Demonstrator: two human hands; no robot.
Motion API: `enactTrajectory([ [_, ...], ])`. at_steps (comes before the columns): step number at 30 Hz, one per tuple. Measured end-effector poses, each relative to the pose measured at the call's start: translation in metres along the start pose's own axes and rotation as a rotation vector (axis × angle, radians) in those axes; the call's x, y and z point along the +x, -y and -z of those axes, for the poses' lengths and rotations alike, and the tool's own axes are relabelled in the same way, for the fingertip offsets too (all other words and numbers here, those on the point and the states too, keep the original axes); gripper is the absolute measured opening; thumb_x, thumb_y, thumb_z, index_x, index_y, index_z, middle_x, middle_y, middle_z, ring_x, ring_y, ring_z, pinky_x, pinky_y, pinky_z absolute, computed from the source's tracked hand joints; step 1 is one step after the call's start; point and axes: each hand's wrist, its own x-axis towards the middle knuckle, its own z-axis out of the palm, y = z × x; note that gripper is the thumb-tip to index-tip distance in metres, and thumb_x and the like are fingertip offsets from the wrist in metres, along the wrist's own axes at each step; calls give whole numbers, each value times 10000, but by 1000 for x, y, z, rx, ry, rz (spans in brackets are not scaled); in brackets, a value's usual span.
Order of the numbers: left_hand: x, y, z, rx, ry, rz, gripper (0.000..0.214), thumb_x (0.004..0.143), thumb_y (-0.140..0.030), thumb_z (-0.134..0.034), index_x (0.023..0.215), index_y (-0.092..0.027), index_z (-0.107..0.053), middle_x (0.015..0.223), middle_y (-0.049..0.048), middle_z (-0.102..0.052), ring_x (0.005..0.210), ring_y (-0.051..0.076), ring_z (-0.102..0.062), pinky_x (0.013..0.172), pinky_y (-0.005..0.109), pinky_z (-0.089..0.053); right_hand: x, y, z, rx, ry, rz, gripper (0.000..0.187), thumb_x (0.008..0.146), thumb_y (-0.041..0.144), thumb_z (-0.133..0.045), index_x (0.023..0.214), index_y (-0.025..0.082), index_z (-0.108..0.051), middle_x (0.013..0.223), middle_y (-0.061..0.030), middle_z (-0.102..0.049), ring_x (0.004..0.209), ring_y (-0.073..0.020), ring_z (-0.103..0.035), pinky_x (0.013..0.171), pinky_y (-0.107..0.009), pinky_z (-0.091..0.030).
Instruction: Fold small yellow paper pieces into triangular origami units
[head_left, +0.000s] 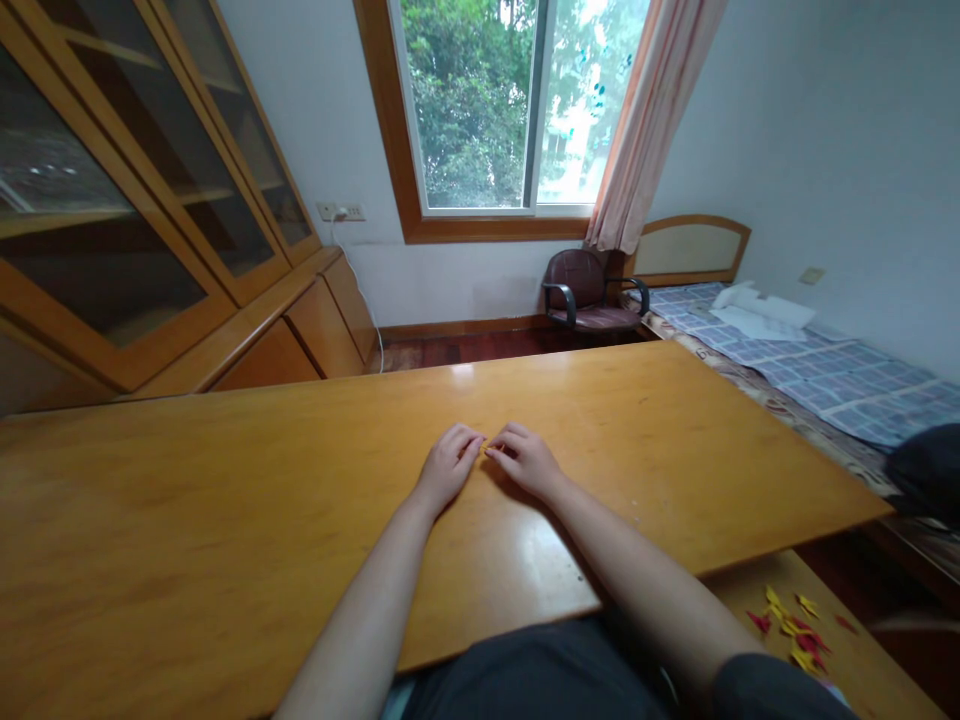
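Observation:
My left hand [448,463] and my right hand [525,458] rest side by side on the wooden table [225,500], near its middle. Their fingertips meet and are curled together in a pinch over something very small, perhaps yellowish, that I cannot make out. Both forearms stretch forward from the near table edge.
Several small red and yellow paper pieces [795,630] lie on a lower wooden surface at the right. Beyond the table stand a dark chair [589,295], a bed [810,370] along the right wall, a glass-fronted cabinet [150,200] at the left and a window [517,100].

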Motion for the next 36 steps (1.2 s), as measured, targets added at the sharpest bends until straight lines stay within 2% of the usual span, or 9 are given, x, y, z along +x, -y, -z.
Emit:
enactTrajectory([
  [17, -2, -7, 4, -93, -28, 21, 150, 912, -210, -515, 886, -194, -662, 868, 34, -646, 849, 160, -609, 798, 289, -479, 1, 0, 0, 14, 5, -14, 133, 900, 285, -605, 886, 196, -702, 808, -25, -601, 718, -123, -565, 682, -237, -450],
  [23, -5, -7, 3, -98, -22, 15, 98, 890, -228, -562, 868, -187, -649, 846, 30, -629, 810, 154, -599, 768, 282, -482, 1, 2, 0, -12, -7, -24, 145, 904, 295, -603, 859, 190, -693, 807, -30, -608, 713, -124, -568, 664, -232, -449],
  [36, -5, 2, -2, -18, -41, 52, 171, 917, -291, -541, 811, -193, -633, 806, 28, -625, 776, 153, -590, 717, 268, -469, -3, -1, -7, -170, 13, 9, 162, 926, 301, -555, 880, 204, -676, 834, -44, -601, 714, -131, -562, 666, -229, -441],
])
